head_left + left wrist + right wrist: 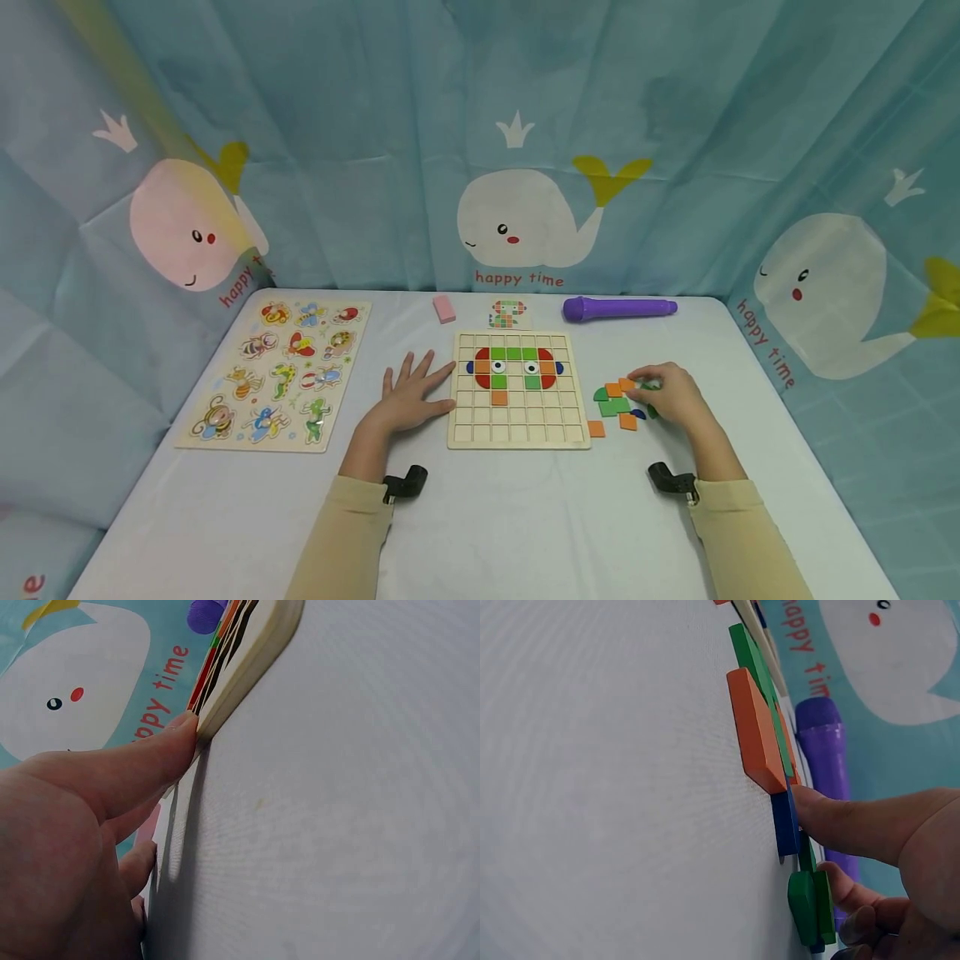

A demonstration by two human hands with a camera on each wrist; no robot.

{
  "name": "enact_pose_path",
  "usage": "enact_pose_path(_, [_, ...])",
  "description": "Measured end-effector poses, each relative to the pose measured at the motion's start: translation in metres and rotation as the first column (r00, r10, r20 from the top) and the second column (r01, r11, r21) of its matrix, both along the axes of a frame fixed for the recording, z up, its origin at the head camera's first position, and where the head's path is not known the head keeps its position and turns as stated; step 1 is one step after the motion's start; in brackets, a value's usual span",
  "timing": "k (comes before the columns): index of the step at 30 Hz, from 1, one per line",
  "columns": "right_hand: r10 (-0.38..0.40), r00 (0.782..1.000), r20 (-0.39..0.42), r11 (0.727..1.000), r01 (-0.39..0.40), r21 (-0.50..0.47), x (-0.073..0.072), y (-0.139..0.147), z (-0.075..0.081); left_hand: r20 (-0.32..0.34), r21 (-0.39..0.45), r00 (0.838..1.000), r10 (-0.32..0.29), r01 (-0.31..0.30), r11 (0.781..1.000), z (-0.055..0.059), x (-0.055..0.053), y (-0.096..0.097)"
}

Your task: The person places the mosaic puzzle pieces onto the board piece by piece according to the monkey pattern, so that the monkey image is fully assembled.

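Note:
My left hand (405, 404) lies with spread fingers at the left side of a wooden grid board (525, 425). In the left wrist view its thumb (154, 761) touches the board's edge. Red, green, orange and blue pieces with two eye pieces sit in the grid's upper part, and one orange square (499, 398) lies below them. My right hand (671, 396) reaches into loose pieces right of the board, its fingertips at an orange square (627, 384). The right wrist view shows its thumb by a blue piece (784, 825) and fingers beside green pieces (802, 907); any grip is hidden.
Behind the board lie a pattern card (508, 314), a pink block (444, 309) and a purple toy microphone (622, 309). An insect puzzle board (285, 400) is at the left. A whale-print curtain (360, 225) surrounds the white table (540, 525).

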State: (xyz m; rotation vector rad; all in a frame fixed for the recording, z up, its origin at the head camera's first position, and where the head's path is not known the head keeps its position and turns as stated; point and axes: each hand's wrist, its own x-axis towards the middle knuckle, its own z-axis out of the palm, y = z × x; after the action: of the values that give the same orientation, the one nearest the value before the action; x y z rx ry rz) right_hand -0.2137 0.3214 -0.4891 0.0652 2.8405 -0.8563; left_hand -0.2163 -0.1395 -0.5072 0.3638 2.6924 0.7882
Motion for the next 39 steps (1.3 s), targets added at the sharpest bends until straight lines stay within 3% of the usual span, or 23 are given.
enact_pose_path(17, [-0.026,0.999,-0.031,0.998,0.024,-0.062,0.004,-0.009,0.015,0.01,-0.002,1.0,0.007,-0.007,1.0,0.0,0.0,0.0])
enact_pose_path(23, [0.003,0.995,-0.098,0.995,-0.013,-0.097,0.004,-0.025,0.019,0.008,-0.003,1.0,0.005,-0.005,1.0,0.0,0.0,0.0])
enact_pose_path(39, [0.123,0.985,-0.119,0.975,-0.142,-0.173,0.004,-0.078,0.017,0.009,0.002,1.0,0.005,-0.005,1.0,0.003,0.001,0.001])
